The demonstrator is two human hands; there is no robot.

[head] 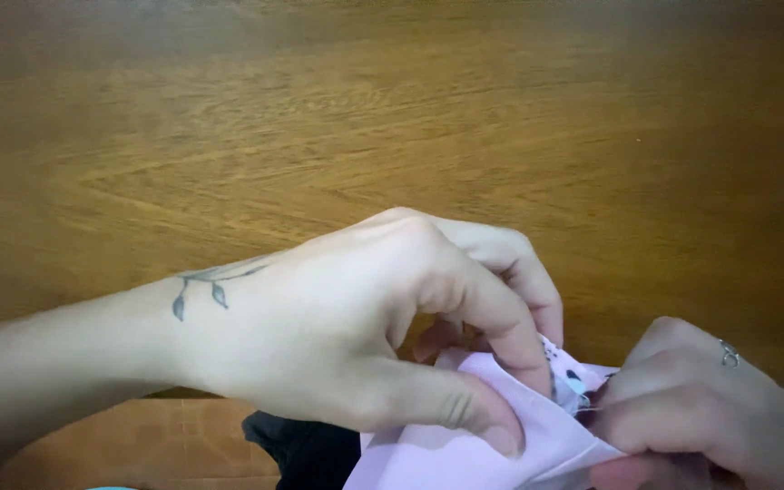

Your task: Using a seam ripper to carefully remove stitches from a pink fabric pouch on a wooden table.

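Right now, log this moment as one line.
left hand: pinching pink paper | right hand: pinching same paper | surface: wooden table

- Warm, dim light; the far edge of the wooden table (392,136) falls into shadow.
- Soft all over, with the near hands slightly blurred.

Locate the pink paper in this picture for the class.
In the head view the pink paper sits at the bottom edge, right of centre, pinched between the left hand and right hand, in front of the wooden table.
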